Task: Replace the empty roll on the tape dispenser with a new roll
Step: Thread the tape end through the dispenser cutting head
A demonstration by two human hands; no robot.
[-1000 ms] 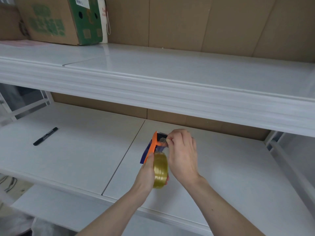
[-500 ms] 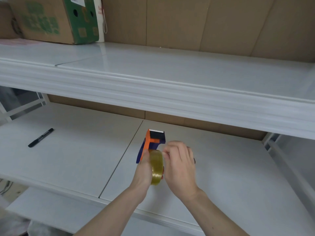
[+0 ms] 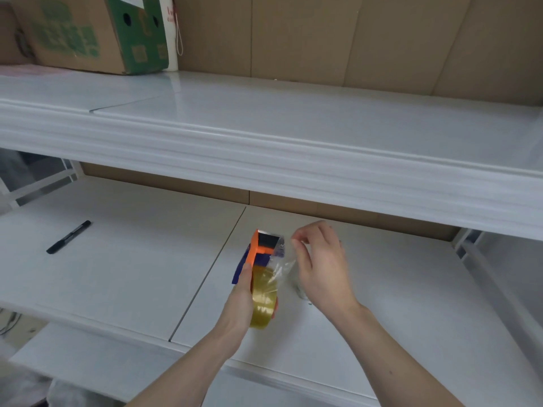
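Observation:
An orange and blue tape dispenser (image 3: 258,251) is held above the lower white shelf (image 3: 132,268) by my left hand (image 3: 239,306). A yellowish clear tape roll (image 3: 263,301) sits on the dispenser, partly under my left thumb. My right hand (image 3: 320,265) is just right of the dispenser, its fingertips pinching a loose strip of clear tape (image 3: 283,265) pulled off the roll. A small clear object lies on the shelf under my right hand, mostly hidden.
A black marker (image 3: 68,237) lies on the lower shelf at the left. The upper white shelf (image 3: 293,160) overhangs close above my hands. A brown and green cardboard box (image 3: 88,30) stands at the upper shelf's far left. Brown board backs both shelves.
My right hand left the roll and moved up and right, drawing a strip of tape out from it. My left hand kept hold of the dispenser.

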